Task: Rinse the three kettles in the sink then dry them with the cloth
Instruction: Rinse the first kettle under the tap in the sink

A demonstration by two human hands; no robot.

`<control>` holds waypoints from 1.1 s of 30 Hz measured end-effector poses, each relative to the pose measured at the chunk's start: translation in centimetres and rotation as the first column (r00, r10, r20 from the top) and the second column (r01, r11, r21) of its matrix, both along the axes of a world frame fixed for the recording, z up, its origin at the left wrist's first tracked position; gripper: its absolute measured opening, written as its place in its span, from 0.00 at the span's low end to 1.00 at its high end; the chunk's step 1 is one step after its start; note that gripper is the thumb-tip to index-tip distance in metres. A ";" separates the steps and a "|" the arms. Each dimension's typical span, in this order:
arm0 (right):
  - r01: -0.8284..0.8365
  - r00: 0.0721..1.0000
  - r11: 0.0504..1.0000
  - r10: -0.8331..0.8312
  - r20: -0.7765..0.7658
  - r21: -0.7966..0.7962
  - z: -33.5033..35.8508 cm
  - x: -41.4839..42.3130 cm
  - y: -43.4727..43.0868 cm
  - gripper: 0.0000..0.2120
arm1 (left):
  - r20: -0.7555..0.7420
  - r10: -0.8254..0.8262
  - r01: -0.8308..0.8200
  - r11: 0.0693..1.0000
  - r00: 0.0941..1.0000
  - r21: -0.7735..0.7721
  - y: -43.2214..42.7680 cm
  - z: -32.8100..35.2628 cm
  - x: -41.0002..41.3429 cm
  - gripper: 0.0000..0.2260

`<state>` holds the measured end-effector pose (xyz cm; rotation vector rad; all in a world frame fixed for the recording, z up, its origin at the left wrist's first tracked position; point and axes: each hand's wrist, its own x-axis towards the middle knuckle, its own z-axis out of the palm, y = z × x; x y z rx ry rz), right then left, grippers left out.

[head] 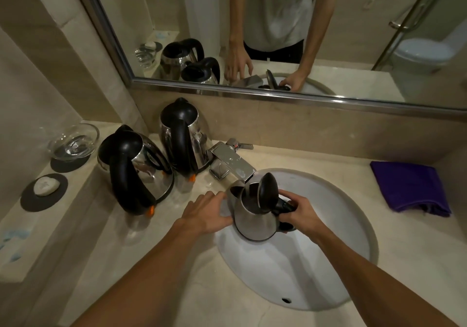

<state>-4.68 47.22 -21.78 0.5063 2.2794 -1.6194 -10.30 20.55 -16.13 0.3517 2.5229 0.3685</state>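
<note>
A small steel kettle (254, 216) with its black lid flipped up is held over the white sink (336, 245), right under the tap spout (233, 163). My right hand (299, 213) grips its black handle. My left hand (206, 211) rests with straight fingers against the kettle's left side near the spout. Two more steel kettles with black handles stand on the counter to the left: one near (135, 168), one further back (183, 135). A folded purple cloth (410, 187) lies on the counter at the right of the sink.
A glass dish (73, 142) and a soap bar (46, 186) on dark mats sit on the raised ledge at left. The mirror (278, 30) runs along the back wall behind the tap. Counter surface stretches in front of the sink.
</note>
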 end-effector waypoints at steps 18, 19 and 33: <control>0.088 0.996 0.996 -0.087 0.019 -0.034 1.1 0.0 -1.2 0.32 | 0.055 -0.020 0.022 0.999 0.998 -0.044 -0.9 -1.0 -0.2 0.30; 0.083 0.996 0.996 -0.082 0.020 -0.033 1.1 -0.1 -1.1 0.32 | 0.055 -0.017 0.020 0.999 0.998 -0.044 -0.8 -1.0 -0.2 0.29; 0.032 0.999 0.997 -0.031 0.015 -0.065 0.9 -0.6 -0.2 0.32 | 0.079 0.062 -0.061 0.998 0.995 -0.018 0.6 -1.5 1.1 0.29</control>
